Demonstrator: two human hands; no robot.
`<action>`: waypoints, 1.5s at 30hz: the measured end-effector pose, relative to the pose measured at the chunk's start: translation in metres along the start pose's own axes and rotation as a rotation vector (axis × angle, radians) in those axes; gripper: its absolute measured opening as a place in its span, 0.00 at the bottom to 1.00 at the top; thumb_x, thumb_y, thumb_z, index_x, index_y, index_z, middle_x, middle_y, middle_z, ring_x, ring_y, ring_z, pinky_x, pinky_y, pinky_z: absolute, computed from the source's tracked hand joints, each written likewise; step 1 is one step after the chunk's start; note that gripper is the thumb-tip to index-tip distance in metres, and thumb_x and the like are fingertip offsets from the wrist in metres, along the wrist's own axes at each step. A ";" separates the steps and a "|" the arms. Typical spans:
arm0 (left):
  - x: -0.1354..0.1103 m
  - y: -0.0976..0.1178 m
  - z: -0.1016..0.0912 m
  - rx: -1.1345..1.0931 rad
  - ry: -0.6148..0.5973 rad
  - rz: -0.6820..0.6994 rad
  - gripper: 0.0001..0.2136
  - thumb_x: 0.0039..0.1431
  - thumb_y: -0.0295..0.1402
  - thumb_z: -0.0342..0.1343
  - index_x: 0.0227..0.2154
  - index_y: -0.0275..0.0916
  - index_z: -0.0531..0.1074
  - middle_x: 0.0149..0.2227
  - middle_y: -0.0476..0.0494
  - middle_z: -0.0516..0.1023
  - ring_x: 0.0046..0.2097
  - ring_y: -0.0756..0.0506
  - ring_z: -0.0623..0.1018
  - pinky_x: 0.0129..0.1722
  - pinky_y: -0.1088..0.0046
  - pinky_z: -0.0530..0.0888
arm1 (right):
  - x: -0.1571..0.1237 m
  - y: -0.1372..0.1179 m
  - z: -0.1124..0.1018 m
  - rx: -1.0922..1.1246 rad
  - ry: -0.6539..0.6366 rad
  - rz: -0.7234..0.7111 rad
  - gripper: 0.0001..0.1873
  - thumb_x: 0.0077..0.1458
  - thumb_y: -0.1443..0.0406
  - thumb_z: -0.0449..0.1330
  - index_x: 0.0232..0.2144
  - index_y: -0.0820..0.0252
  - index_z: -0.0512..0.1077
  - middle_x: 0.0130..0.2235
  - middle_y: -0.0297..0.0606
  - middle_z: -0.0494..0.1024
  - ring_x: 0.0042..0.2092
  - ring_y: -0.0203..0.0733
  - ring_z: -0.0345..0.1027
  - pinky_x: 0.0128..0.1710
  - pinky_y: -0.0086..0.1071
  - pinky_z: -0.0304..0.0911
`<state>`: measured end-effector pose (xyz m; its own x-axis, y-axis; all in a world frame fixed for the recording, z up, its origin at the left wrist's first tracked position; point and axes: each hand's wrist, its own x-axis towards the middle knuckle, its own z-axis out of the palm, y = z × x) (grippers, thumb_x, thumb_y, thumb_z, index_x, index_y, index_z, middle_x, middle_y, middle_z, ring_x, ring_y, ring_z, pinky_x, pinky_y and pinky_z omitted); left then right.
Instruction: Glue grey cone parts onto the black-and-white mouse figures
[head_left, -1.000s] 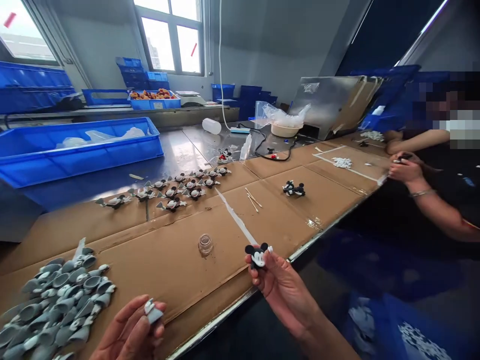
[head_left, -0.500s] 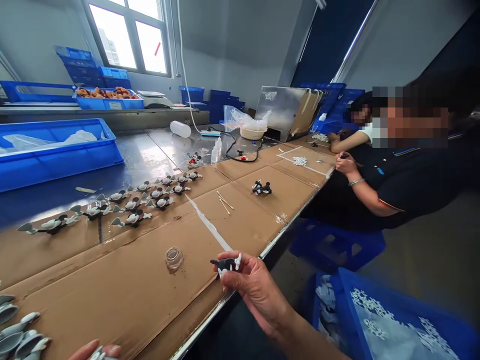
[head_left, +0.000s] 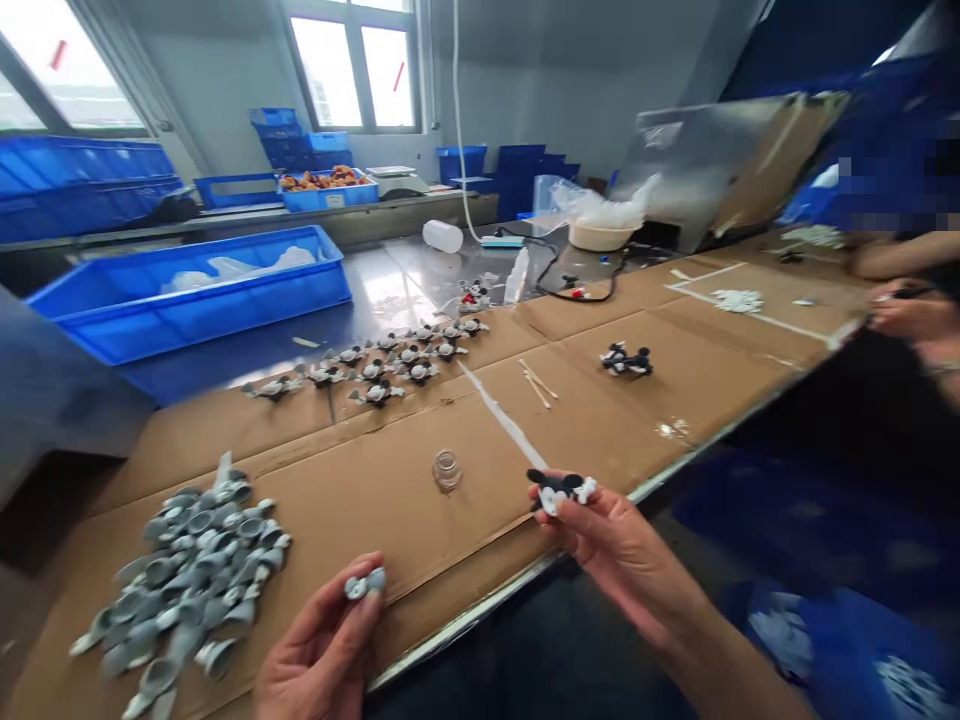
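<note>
My right hand (head_left: 611, 545) pinches a small black-and-white mouse figure (head_left: 559, 489) at its fingertips, just over the front edge of the cardboard-covered table (head_left: 337, 500). My left hand (head_left: 322, 650) is low at the front edge, its fingertips closed on a small grey cone-shaped part (head_left: 364, 583). A heap of several such grey parts (head_left: 187, 570) lies on the cardboard to the left of that hand. A small clear glass jar (head_left: 447, 469) stands between my hands, a little farther back.
Several assembled figures (head_left: 390, 360) lie in rows mid-table, one more figure (head_left: 626, 360) to the right near thin sticks (head_left: 536, 383). A blue bin (head_left: 195, 300) sits at the back left. A co-worker's hand (head_left: 907, 310) works at the far right.
The view swung back left, bringing my left hand and the grey heap into sight. My right hand keeps the figure, now tilted flat.
</note>
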<state>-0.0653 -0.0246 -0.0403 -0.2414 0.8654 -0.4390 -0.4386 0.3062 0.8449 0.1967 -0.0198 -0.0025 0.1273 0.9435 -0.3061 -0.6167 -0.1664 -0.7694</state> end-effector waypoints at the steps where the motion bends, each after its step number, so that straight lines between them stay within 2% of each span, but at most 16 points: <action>1: -0.007 0.004 0.009 -0.036 -0.013 0.023 0.26 0.20 0.39 0.82 0.30 0.41 0.85 0.36 0.42 0.86 0.37 0.43 0.85 0.38 0.80 0.82 | 0.001 0.000 0.001 -0.017 -0.001 0.005 0.22 0.34 0.60 0.82 0.35 0.59 0.85 0.36 0.40 0.84 0.32 0.33 0.74 0.35 0.23 0.71; 4: -0.019 0.010 0.027 -0.123 0.005 0.110 0.22 0.24 0.39 0.82 0.28 0.42 0.84 0.33 0.46 0.86 0.28 0.51 0.81 0.31 0.85 0.78 | 0.006 0.001 0.003 -0.035 -0.018 0.019 0.21 0.34 0.57 0.82 0.33 0.59 0.85 0.34 0.41 0.84 0.31 0.34 0.73 0.33 0.23 0.71; 7: -0.024 0.011 0.031 -0.150 0.004 0.120 0.21 0.25 0.38 0.82 0.28 0.41 0.84 0.30 0.46 0.85 0.24 0.54 0.78 0.25 0.86 0.75 | 0.008 0.003 0.008 -0.032 -0.001 0.022 0.24 0.33 0.57 0.82 0.35 0.58 0.85 0.33 0.40 0.83 0.29 0.32 0.70 0.30 0.22 0.70; 14: -0.022 0.011 0.028 -0.114 0.010 0.118 0.22 0.28 0.39 0.81 0.30 0.38 0.85 0.41 0.39 0.86 0.30 0.50 0.81 0.31 0.83 0.78 | 0.009 0.003 0.025 -0.043 -0.015 0.044 0.23 0.32 0.59 0.83 0.34 0.57 0.85 0.37 0.42 0.84 0.32 0.34 0.71 0.32 0.23 0.71; 18: -0.022 0.012 0.029 -0.169 -0.016 0.103 0.21 0.29 0.37 0.81 0.31 0.39 0.84 0.37 0.39 0.86 0.28 0.50 0.81 0.29 0.83 0.78 | 0.009 0.003 0.029 -0.043 -0.061 0.064 0.20 0.34 0.58 0.82 0.32 0.56 0.85 0.34 0.41 0.84 0.30 0.34 0.72 0.32 0.23 0.71; 20: -0.022 0.011 0.030 -0.178 -0.023 0.110 0.20 0.31 0.36 0.81 0.30 0.39 0.84 0.35 0.40 0.86 0.29 0.50 0.82 0.31 0.83 0.78 | 0.009 0.004 0.030 -0.053 -0.090 0.057 0.17 0.37 0.57 0.81 0.31 0.57 0.85 0.34 0.41 0.84 0.30 0.33 0.71 0.32 0.23 0.71; 22: -0.022 0.011 0.030 -0.167 -0.027 0.130 0.18 0.31 0.35 0.81 0.28 0.37 0.83 0.35 0.40 0.86 0.31 0.49 0.83 0.33 0.83 0.79 | 0.009 0.005 0.031 -0.053 -0.110 0.048 0.17 0.40 0.56 0.80 0.31 0.57 0.85 0.34 0.41 0.84 0.30 0.33 0.71 0.32 0.22 0.71; 24: -0.022 0.010 0.030 -0.157 -0.025 0.135 0.17 0.31 0.34 0.80 0.27 0.37 0.83 0.37 0.40 0.86 0.31 0.48 0.83 0.31 0.83 0.78 | 0.009 0.006 0.030 -0.047 -0.121 0.048 0.16 0.42 0.57 0.79 0.33 0.57 0.85 0.34 0.41 0.84 0.31 0.33 0.72 0.33 0.22 0.71; 30: -0.022 0.010 0.030 -0.194 -0.055 0.132 0.21 0.32 0.34 0.80 0.34 0.42 0.84 0.30 0.43 0.84 0.25 0.52 0.79 0.27 0.82 0.77 | 0.010 0.009 0.023 -0.041 -0.140 0.039 0.14 0.46 0.59 0.78 0.35 0.58 0.84 0.37 0.41 0.84 0.31 0.32 0.73 0.33 0.20 0.72; 33: -0.023 0.012 0.032 -0.189 -0.030 0.134 0.19 0.30 0.34 0.81 0.29 0.38 0.84 0.33 0.42 0.85 0.26 0.52 0.78 0.26 0.84 0.77 | 0.010 0.008 0.023 -0.031 -0.115 0.048 0.15 0.44 0.59 0.79 0.35 0.57 0.85 0.36 0.41 0.85 0.31 0.32 0.73 0.33 0.20 0.73; 36: -0.024 0.015 0.033 -0.196 -0.028 0.114 0.17 0.31 0.34 0.80 0.28 0.39 0.84 0.38 0.40 0.86 0.26 0.53 0.78 0.25 0.85 0.76 | 0.011 0.005 0.023 -0.026 -0.100 0.037 0.15 0.43 0.59 0.79 0.33 0.57 0.85 0.35 0.40 0.84 0.31 0.32 0.73 0.32 0.21 0.73; 38: -0.024 0.017 0.033 -0.192 -0.032 0.103 0.17 0.32 0.34 0.80 0.29 0.39 0.84 0.38 0.39 0.86 0.26 0.53 0.79 0.27 0.84 0.77 | 0.011 0.005 0.022 -0.029 -0.099 0.029 0.15 0.43 0.59 0.79 0.34 0.57 0.85 0.35 0.40 0.84 0.31 0.32 0.73 0.33 0.21 0.74; 42: -0.024 0.018 0.033 -0.191 -0.029 0.099 0.18 0.32 0.34 0.80 0.31 0.37 0.85 0.39 0.37 0.86 0.34 0.47 0.84 0.39 0.82 0.80 | 0.011 0.005 0.018 -0.046 -0.078 0.040 0.15 0.43 0.60 0.79 0.35 0.56 0.85 0.37 0.41 0.85 0.32 0.33 0.74 0.33 0.20 0.74; 45: -0.023 0.018 0.033 -0.209 -0.037 0.104 0.17 0.35 0.37 0.80 0.29 0.37 0.85 0.39 0.37 0.86 0.35 0.46 0.85 0.41 0.80 0.80 | 0.010 0.005 0.017 -0.057 -0.080 0.029 0.15 0.43 0.60 0.79 0.35 0.57 0.85 0.37 0.41 0.85 0.31 0.32 0.74 0.33 0.20 0.74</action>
<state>-0.0387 -0.0256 -0.0050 -0.2646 0.9030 -0.3384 -0.5838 0.1293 0.8015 0.1820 -0.0066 0.0000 0.0460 0.9576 -0.2844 -0.5735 -0.2078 -0.7924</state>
